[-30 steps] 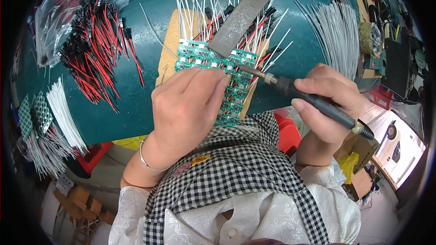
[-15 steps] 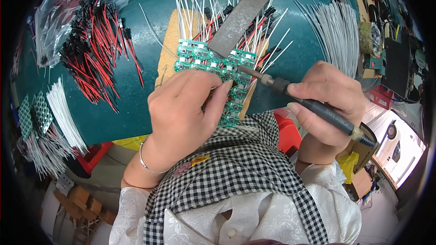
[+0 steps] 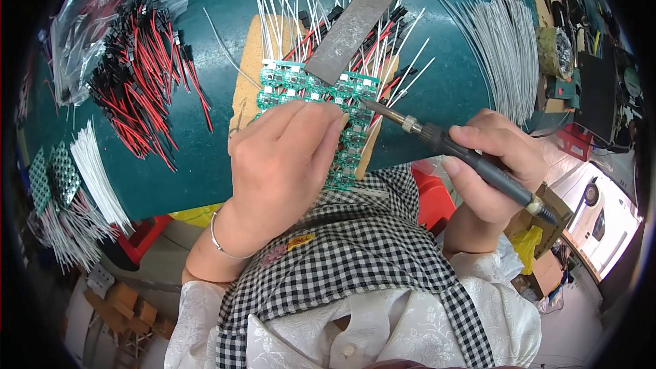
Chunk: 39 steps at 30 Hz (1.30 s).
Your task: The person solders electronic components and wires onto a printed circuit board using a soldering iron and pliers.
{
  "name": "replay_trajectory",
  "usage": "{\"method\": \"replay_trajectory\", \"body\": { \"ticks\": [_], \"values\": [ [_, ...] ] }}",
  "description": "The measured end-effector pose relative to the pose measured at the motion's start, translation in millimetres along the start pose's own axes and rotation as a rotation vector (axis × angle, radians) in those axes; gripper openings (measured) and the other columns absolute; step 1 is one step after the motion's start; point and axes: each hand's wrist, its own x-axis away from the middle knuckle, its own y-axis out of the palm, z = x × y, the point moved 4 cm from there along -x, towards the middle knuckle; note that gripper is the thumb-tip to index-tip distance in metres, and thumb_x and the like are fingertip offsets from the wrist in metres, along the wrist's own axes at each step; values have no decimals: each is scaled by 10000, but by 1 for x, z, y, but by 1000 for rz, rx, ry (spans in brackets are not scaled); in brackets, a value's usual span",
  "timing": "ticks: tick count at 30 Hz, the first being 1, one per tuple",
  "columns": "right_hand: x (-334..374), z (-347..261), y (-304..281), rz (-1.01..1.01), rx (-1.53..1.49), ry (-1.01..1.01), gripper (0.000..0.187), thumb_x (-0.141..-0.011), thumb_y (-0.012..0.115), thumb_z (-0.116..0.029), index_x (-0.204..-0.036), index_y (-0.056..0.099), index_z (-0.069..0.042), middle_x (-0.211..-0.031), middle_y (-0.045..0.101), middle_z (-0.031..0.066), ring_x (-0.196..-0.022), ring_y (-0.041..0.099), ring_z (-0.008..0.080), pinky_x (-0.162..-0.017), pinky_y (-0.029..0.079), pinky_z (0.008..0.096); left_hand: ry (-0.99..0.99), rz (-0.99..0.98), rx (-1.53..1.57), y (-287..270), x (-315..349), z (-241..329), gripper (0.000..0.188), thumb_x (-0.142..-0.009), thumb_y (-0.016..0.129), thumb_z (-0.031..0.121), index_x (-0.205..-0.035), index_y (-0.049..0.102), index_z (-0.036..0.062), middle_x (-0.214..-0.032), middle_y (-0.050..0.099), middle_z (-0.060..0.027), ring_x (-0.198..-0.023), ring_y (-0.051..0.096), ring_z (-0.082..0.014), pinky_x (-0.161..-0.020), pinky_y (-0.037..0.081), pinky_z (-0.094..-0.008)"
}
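- Head view: the left hand lies flat over the green circuit boards, hiding the near ones; whether its fingers pinch anything cannot be told.
- A metal bar crosses the boards' far edge, over white wires. Red and black wires lie well to the left.
- The right hand is clenched around a soldering iron, tip touching the boards just beside the left fingertips.
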Motion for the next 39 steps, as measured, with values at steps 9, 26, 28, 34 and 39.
{"method": "replay_trajectory", "body": {
  "ticks": [9, 26, 28, 34, 39],
  "values": [
    [-2, -3, 2, -47, 72, 2, 253, -652, 812, -11, -885, 734, 46, -680, 661, 106, -568, 624, 202, -520, 456, 288, 29, 30, -12, 5, -2, -1, 112, -810, 769, -28, -879, 696, 20, -719, 652, -102, -595, 616, -227, -546, 472, -322],
    [-2, 3, -2, -46, 23, 23, 263, -652, 804, -14, -898, 735, 49, -655, 625, 90, -555, 582, 179, -521, 415, 275, -44, 55, 2, -9, 2, 4, 176, -746, 779, -41, -799, 632, 41, -687, 605, -72, -601, 604, -246, -530, 455, -354],
    [1, 5, -12, 47, -66, -6, 272, -649, 799, -5, -902, 731, 64, -668, 622, 86, -561, 562, 159, -524, 392, 261, -10, 91, 31, -14, 0, 6, 175, -744, 771, -62, -810, 642, 35, -677, 593, -67, -572, 580, -237, -524, 440, -347],
    [0, 8, -18, 2, -90, -4, 278, -638, 786, 12, -905, 736, 69, -690, 633, 88, -576, 566, 153, -533, 392, 262, -19, -22, 46, -4, 0, 4, 153, -771, 772, -27, -865, 669, 37, -737, 654, -84, -641, 648, -263, -561, 497, -362],
    [-1, 4, -13, -13, -74, 50, 269, -632, 778, 18, -896, 748, 55, -693, 638, 88, -579, 572, 150, -530, 392, 259, 33, -27, -20, 1, -4, 6, 160, -778, 770, -8, -890, 670, 49, -780, 678, -90, -683, 670, -271, -582, 520, -370]
  ]
}}
